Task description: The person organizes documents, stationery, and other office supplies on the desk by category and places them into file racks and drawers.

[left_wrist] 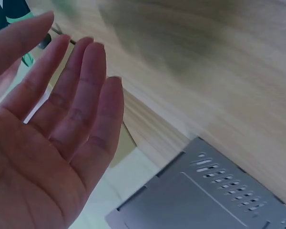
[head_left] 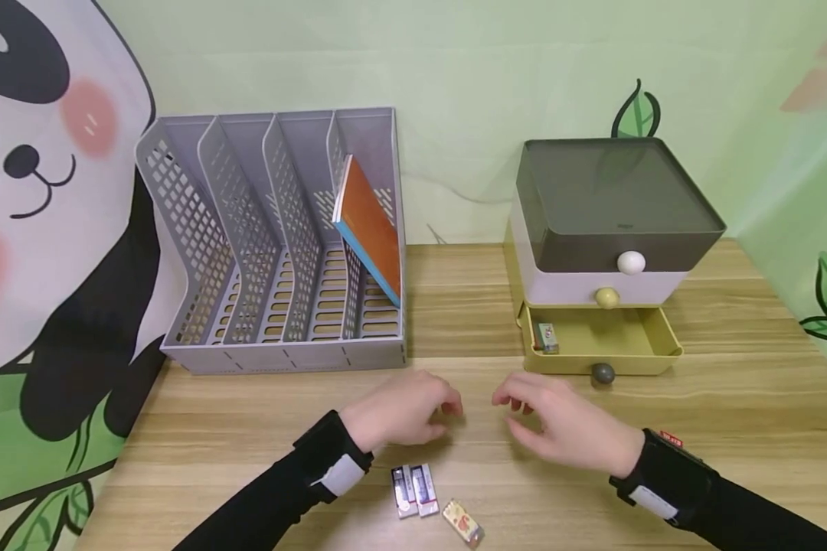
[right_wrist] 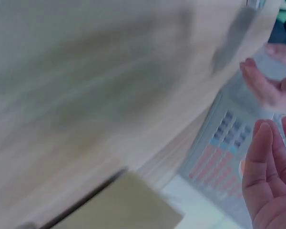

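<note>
My left hand [head_left: 408, 409] hovers over the wooden table with relaxed, slightly bent fingers and nothing in them. In the left wrist view its palm [left_wrist: 33, 167] is bare. Facing it, my right hand [head_left: 565, 421] is held just in front of the pulled-out yellow drawer [head_left: 606, 366], fingers loosely bent around nothing. Below the left hand lie two small boxed erasers [head_left: 414, 490] side by side, white and dark blue. A cream patterned eraser [head_left: 463, 523] lies at an angle to their right. Another small eraser-like box [head_left: 546, 337] sits inside the drawer at its left end.
A grey slotted file rack [head_left: 286, 358] stands at the back left, with an orange book [head_left: 372, 229] leaning in its rightmost slot. The drawer unit [head_left: 620, 191], with a dark top, stands at the back right. A panda backdrop [head_left: 76, 229] borders the left side.
</note>
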Action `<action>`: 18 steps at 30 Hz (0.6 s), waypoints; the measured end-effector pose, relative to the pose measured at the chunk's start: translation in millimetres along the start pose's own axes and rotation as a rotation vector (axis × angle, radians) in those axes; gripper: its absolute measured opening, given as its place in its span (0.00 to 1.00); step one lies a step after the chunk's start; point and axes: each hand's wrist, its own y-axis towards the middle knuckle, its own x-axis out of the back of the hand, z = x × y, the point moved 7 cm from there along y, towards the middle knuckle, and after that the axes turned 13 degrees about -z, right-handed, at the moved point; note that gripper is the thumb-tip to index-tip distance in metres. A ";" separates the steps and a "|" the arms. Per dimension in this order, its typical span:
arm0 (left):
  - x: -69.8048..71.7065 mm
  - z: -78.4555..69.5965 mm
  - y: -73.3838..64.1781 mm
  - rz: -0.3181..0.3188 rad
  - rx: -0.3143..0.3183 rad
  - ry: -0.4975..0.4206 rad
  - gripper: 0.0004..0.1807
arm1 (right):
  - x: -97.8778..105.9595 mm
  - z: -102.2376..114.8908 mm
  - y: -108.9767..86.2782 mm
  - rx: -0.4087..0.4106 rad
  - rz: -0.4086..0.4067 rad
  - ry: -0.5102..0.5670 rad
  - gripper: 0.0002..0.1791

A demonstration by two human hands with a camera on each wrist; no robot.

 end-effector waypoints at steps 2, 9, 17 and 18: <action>-1.9 1.5 -5.2 0.016 0.006 -0.005 0.11 | -9.5 8.2 -2.6 0.026 0.045 0.025 0.14; -5.3 7.5 -16.4 0.055 0.055 -0.054 0.12 | -44.1 29.1 -11.7 0.063 0.171 0.063 0.10; -7.9 5.8 -22.3 0.088 0.051 -0.067 0.13 | -73.9 40.3 -18.8 0.018 0.318 0.027 0.18; -8.4 5.5 -22.7 0.089 0.048 -0.069 0.13 | -75.7 40.9 -19.2 0.010 0.331 0.020 0.19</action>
